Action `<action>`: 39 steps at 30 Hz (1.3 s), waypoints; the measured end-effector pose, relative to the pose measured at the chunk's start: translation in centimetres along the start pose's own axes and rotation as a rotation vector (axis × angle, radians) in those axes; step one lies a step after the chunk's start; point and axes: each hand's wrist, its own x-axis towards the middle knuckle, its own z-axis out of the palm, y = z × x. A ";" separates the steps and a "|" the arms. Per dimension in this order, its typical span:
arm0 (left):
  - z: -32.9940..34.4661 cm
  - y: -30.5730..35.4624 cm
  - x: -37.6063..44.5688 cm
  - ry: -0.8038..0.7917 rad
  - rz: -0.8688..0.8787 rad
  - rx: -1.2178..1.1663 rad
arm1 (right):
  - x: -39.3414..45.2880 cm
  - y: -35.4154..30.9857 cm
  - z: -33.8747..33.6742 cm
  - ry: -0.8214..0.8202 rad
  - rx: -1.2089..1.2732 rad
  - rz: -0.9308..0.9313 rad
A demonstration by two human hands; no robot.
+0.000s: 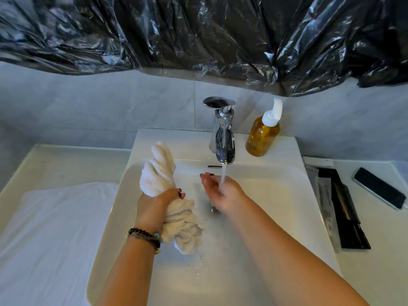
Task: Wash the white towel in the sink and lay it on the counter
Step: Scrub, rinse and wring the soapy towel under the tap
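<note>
Towel (159,173): soft, wet, likely heavy; we grip mid-bunch, left hand (157,200), left of tap (223,138). Right hand (220,193) open under stream.

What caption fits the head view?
Left hand grips the wrung white towel over the sink; right hand under running faucet.

1. Middle of the white towel (169,193) is covered by the gripping left hand (157,203); we cannot see it there.
2. Sink (276,195) drain mostly hidden under the right hand (220,195).
3. Print on the dark packets (340,208) at right is too small for us to read.
4. Black plastic sheet (198,34) cut off by the far edge.
</note>
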 end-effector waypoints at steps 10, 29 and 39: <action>-2.5 -0.7 0.5 0.001 -0.041 -0.003 | 0.6 -0.8 2.0 -0.051 -0.158 -0.075; -6.3 1.2 0.8 0.176 0.048 0.457 | 3.4 13.7 -3.9 -0.569 -2.281 -0.993; -4.8 -0.6 1.5 0.135 -0.019 0.488 | 0.8 4.2 -15.8 -0.502 -2.316 -1.243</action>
